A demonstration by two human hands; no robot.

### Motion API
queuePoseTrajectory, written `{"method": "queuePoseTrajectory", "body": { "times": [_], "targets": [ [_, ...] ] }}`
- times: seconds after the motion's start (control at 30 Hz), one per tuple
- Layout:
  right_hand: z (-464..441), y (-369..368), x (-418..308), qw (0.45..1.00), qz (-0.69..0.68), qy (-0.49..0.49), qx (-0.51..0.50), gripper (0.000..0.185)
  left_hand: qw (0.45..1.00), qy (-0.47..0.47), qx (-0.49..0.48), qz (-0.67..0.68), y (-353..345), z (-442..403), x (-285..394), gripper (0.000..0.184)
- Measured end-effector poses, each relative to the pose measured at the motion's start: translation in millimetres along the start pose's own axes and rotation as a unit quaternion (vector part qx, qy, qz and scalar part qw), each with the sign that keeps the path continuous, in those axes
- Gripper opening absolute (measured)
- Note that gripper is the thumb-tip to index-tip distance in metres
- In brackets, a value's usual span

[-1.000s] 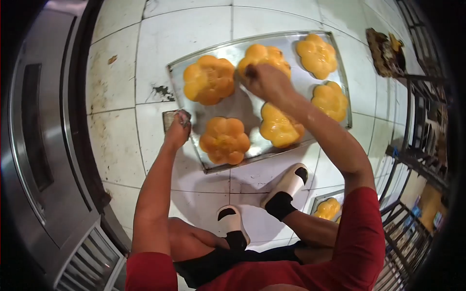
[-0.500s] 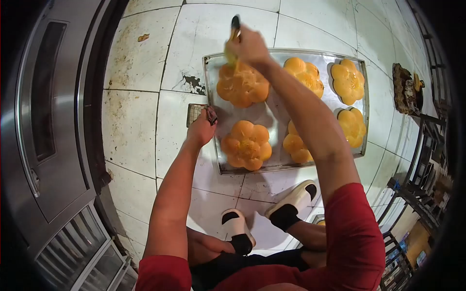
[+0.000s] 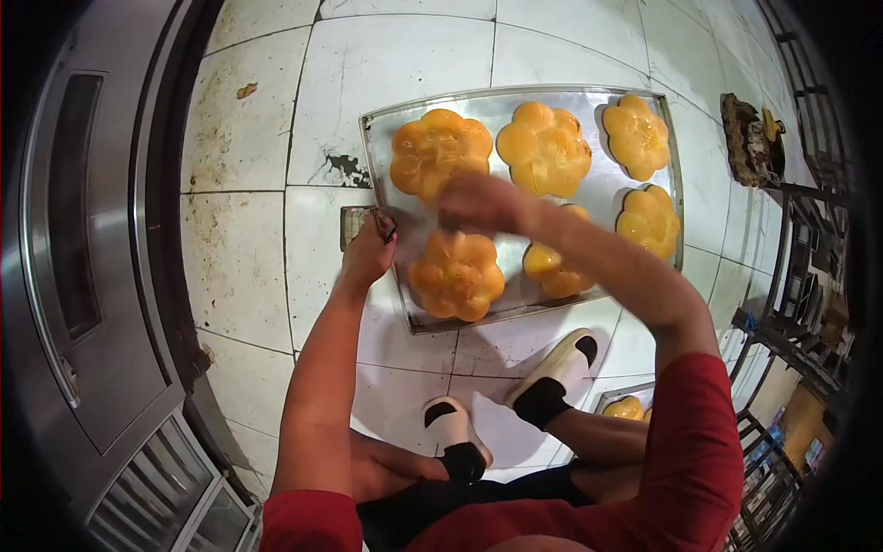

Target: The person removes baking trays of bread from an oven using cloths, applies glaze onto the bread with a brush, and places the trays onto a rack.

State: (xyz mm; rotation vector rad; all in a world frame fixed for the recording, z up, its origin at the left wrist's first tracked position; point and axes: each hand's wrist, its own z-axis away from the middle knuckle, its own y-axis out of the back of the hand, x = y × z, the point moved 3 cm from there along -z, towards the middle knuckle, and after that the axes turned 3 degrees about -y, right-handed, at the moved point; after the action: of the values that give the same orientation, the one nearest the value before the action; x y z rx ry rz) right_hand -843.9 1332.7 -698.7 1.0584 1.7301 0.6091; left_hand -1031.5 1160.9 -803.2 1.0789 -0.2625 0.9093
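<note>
A metal baking tray (image 3: 515,317) lies on the tiled floor, bearing several glossy, flower-shaped bread loaves, among them one at the upper left (image 3: 441,147) and one at the lower left (image 3: 457,278). My right hand (image 3: 483,202), blurred by motion, is closed above the gap between these two; the brush in it is mostly hidden. By the tray's left edge, my left hand (image 3: 370,248) is closed on the rim of a small rectangular container (image 3: 353,224). What that container holds I cannot make out. My right forearm partly covers the lower middle loaf (image 3: 556,269).
A steel cabinet door (image 3: 120,230) stands at the left. Dark metal racks (image 3: 796,340) line the right side, near a broken, crusty block (image 3: 750,143). Another tray with bread (image 3: 625,408) is partly visible beside my leg. My shoes (image 3: 556,368) are close to the tray's front edge.
My right hand has swung down toward me from above the upper-left loaf, uncovering it and the upper middle loaf. The view has shifted slightly; my left hand stays beside the tray.
</note>
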Motion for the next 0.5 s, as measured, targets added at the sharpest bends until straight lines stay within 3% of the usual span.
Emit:
{"method": "queuePoseTrajectory", "body": {
  "times": [0.03,0.1,0.17,0.2,0.3,0.33,0.37,0.43,0.47,0.5],
  "targets": [
    [13.0,-1.5,2.7,1.000,-0.002,-0.003,0.001,0.021,1.000,0.001,-0.003,-0.001,-2.0,4.2,-0.1,0.053],
    [28.2,40.1,14.0,0.965,-0.060,-0.251,0.050,0.022,1.000,0.018,0.000,-0.011,-2.6,3.4,1.4,0.051],
    [45.5,63.2,24.3,0.864,-0.118,-0.480,0.099,0.022,1.000,0.024,0.003,-0.019,0.8,-0.7,-1.4,0.050],
    [49.3,55.3,17.4,0.861,-0.121,-0.485,0.097,0.022,1.000,0.022,0.010,-0.012,-0.5,6.0,-4.3,0.050],
    [46.3,20.9,-11.2,0.890,-0.301,-0.334,0.072,0.023,1.000,-0.009,0.023,0.007,-3.4,1.3,1.3,0.049],
    [33.2,6.6,-26.6,0.962,-0.145,-0.230,-0.007,0.023,0.999,-0.027,0.027,0.017,-4.5,3.8,-1.5,0.048],
    [18.7,-12.5,-37.2,0.989,0.018,-0.116,-0.087,0.023,0.998,-0.046,0.031,0.027,-4.9,4.6,-4.0,0.047],
    [4.2,-36.2,31.8,0.948,0.110,-0.291,-0.068,0.022,0.996,-0.072,0.033,0.036,-3.5,1.3,-1.9,0.046],
    [14.0,7.5,44.1,0.905,-0.088,-0.369,0.192,0.021,0.999,-0.040,0.022,0.021,-2.0,1.7,-0.8,0.045],
    [22.7,32.1,82.2,0.835,-0.228,-0.463,0.191,0.022,1.000,-0.007,0.010,0.006,-0.6,1.4,1.1,0.044]
  ]
}}
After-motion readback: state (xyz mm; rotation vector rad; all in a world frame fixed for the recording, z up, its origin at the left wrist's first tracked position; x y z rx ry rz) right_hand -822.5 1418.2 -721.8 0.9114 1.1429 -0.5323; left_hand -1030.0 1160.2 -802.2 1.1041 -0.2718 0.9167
